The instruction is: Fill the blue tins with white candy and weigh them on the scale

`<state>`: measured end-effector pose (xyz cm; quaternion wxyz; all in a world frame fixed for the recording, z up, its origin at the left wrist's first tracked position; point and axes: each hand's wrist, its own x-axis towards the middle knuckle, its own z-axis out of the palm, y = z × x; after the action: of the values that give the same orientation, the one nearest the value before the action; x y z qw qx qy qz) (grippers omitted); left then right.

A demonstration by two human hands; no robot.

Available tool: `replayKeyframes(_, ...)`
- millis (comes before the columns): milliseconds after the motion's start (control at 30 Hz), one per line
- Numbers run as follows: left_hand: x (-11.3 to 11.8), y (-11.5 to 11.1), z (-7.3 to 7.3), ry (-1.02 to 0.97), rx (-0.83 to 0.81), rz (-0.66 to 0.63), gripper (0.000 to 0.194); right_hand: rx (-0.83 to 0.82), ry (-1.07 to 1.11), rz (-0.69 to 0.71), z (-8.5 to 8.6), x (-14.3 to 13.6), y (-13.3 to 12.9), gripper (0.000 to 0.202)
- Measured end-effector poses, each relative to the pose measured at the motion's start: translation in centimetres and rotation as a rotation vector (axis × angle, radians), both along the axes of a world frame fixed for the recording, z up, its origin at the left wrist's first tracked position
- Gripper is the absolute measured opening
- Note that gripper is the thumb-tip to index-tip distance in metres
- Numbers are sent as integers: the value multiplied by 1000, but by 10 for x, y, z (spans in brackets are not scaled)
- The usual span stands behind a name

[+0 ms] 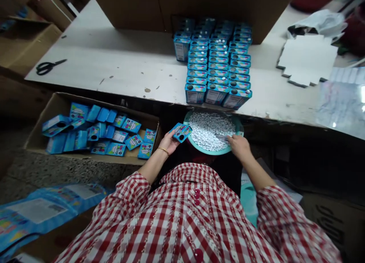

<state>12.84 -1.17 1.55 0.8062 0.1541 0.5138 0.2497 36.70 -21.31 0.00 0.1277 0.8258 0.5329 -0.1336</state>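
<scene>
My left hand (169, 143) is closed around a small blue printed carton (181, 133), held at the left edge of a turquoise basin (218, 153). A dark round hole shows in the carton's face. Small white pellets, perhaps candies (203, 128), fill much of the basin. My right hand (238, 146) grips a scoop (221, 137) at the basin's right side; the scoop's end lies among the pellets, and its exact shape is hard to make out. Above the basin, rows of blue cartons (218, 92) stand upright on the table, with round holes in their tops and white pellets on several.
To the left, an open cardboard box (71, 156) contains many jumbled blue cartons. Black scissors (47, 67) lie on the white table (125, 65). A large brown box (137, 8) stands behind the rows; a white cut-out sheet (308, 59) lies at right. Blue printed packaging (42, 211) is at lower left.
</scene>
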Motion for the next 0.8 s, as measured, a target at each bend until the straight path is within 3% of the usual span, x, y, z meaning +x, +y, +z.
replayKeyframes(167, 28, 4, -11, 19, 58, 11, 22, 107, 200, -212, -40, -16, 43, 36)
replayKeyframes(267, 40, 5, -17, 18, 81, 7, 21, 215, 354, -263, -52, -11, 43, 37)
replayKeyframes(367, 49, 6, -20, 50, 85, 16, 26, 411, 561, -316, -54, -1, 32, 35)
replayKeyframes(467, 59, 5, -20, 70, 65, 57, 30, 556, 653, -287, -40, 9, 22, 33)
replayKeyframes(600, 75, -1, -13, 38, 14, 120, 23, 649, 674, -183, 3, 19, 16, 35)
replayKeyframes(700, 89, -7, -8, -17, -12, 146, 22, 570, 620, -109, 38, 23, 19, 34)
replayKeyframes(800, 100, -13, -5, -50, -40, 161, 26, 384, 486, -57, 64, 22, 28, 33)
